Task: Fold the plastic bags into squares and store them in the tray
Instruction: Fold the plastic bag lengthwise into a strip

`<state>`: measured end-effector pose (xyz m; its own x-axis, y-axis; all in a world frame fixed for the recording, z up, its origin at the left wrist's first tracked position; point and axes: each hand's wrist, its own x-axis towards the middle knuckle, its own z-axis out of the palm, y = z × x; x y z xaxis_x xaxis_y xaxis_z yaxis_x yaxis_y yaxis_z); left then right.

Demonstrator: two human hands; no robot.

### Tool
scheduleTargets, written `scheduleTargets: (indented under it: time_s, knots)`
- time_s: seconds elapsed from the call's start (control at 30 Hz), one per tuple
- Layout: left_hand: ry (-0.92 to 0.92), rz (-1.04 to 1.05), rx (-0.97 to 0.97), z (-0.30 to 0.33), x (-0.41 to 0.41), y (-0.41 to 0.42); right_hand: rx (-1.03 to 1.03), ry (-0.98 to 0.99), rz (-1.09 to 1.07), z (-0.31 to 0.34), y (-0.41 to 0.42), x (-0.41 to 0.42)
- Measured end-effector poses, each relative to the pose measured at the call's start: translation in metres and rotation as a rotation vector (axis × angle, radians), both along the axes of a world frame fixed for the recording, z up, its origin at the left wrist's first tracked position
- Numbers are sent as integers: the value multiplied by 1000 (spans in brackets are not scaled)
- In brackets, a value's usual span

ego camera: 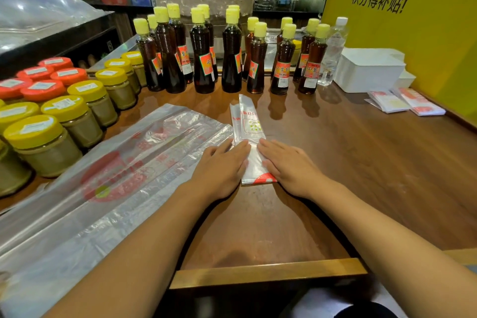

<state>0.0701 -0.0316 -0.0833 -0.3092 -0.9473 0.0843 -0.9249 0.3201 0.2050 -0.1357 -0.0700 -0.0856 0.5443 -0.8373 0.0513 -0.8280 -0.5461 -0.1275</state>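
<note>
Left hand (222,165) & right hand (286,165) flat, partly hiding folded bag (247,124).

Head-worn view looks forward and down, close over the counter (348,162).

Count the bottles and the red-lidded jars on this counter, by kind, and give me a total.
Dark oil bottles with yellow caps: 14
Clear water bottle: 1
Red-lidded jars: 5
Total: 20
</note>
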Motion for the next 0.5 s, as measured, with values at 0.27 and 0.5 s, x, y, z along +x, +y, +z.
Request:
scheduleTargets:
  time_s: [0.27, 0.5]
  knots:
    - [-85, 55, 83, -3, -1, -6, 62, 134, -5, 6, -5, -1]
    - [-100, 74, 74, -3, -1, -5, 42, 96, -39, 0, -2, -2]
